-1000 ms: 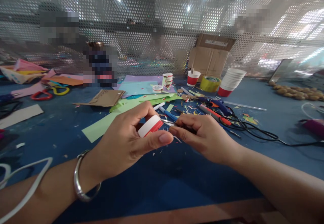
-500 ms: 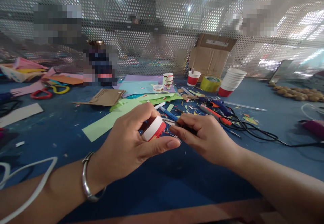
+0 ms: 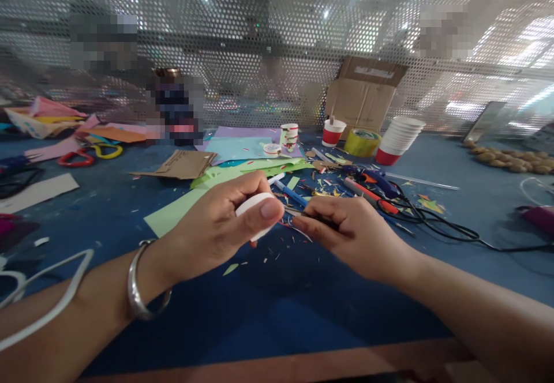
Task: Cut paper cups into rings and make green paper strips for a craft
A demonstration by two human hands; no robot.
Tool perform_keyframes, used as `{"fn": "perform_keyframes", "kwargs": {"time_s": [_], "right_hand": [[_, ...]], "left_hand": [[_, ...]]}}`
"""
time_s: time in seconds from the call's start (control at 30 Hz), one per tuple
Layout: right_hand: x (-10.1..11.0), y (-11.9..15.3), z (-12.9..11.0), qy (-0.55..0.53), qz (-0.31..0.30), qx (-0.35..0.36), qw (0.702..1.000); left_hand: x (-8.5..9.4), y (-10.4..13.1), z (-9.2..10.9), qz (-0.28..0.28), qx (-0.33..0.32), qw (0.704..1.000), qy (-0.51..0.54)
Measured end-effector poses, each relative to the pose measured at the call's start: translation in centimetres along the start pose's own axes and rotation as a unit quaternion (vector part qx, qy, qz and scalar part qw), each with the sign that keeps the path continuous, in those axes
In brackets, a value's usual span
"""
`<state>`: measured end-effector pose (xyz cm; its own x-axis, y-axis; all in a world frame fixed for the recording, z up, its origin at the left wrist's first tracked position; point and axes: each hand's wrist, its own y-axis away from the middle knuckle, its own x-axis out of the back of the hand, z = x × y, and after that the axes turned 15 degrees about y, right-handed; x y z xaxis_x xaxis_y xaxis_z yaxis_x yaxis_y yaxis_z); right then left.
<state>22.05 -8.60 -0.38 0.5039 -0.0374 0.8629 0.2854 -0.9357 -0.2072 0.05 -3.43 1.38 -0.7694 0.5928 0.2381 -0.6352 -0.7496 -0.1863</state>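
Observation:
My left hand (image 3: 229,213) is closed around a short, cut-down paper cup (image 3: 255,210), its white round side facing me and my thumb across it. My right hand (image 3: 346,224), closed too, grips a slim dark-handled tool (image 3: 326,221) with a thin tip (image 3: 294,212) pointing toward the cup; its exact kind is mostly hidden by my fingers. The tip is close to the cup, and I cannot tell whether they touch. Just beyond my hands lies a blue pen (image 3: 291,192). Small paper scraps (image 3: 231,269) are scattered on the blue table (image 3: 294,314) below.
Farther back stand a small banded paper cup (image 3: 289,136), a red-and-white cup (image 3: 333,133), yellow tape (image 3: 362,142) and a cup stack (image 3: 399,141). A glue gun (image 3: 381,184) with a black cable lies right. Green paper (image 3: 168,216), cardboard (image 3: 186,165) and scissors (image 3: 75,158) are left.
My left hand has turned the cut cup, so its red band is now hidden and its white side shows; the thumb moved up over it. My right hand has barely moved.

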Motion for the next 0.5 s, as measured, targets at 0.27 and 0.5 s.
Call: {"fn": "perform_keyframes", "kwargs": {"time_s": [0.27,0.5], "right_hand": [[-0.19,-0.05,0.35,0.001,-0.015,-0.002,1.0],[-0.12,-0.08,0.11,0.028,0.004,0.002,1.0]], "left_hand": [[-0.08,-0.5,-0.08,-0.012,0.057,0.995,0.081],[-0.75,-0.12,-0.32,0.049,0.069,0.992,0.093]]}}
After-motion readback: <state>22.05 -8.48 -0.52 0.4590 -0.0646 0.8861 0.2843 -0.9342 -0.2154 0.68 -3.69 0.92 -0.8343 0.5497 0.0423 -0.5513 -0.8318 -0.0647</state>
